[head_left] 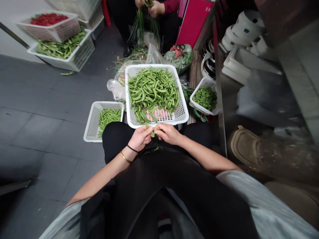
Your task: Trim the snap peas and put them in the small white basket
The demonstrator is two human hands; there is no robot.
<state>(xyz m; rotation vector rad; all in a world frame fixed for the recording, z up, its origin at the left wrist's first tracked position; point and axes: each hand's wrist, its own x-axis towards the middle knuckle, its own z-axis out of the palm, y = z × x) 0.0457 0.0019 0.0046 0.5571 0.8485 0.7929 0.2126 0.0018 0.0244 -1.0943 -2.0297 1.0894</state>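
- Far to the left of the hands and well ahead: a white plastic mesh basket of red chillies (62,31), stacked over a white plastic mesh basket of long green pods (83,53). Both were out of reach.
- Just left of the left hand, on the grey floor: a small white plastic basket (91,124), part filled with green pods.
- The left hand (140,137), with a black band and a gold bangle at the wrist, had its fingers closed on one end of a single flat green pea pod (152,132).
- The pod lay between the two hands, above the lap and just short of the near rim of the large white plastic basket (183,114). That basket sat directly ahead of the hands, heaped with similar pods.
- The right hand (169,133) pinched the pod's other end. The hands were together, fingertips touching.
- Right of the right hand: a small white plastic basket of dark green bits (199,87).
- Beyond the large basket: a co-worker's hands (156,8) on green stalks.
- Risk (judged): the large basket's near rim appeared to rest against the knees, so a knee shift could tip it and spill pods. A slipped pinch could drop the pod onto the dark lap, where it would be hard to spot.
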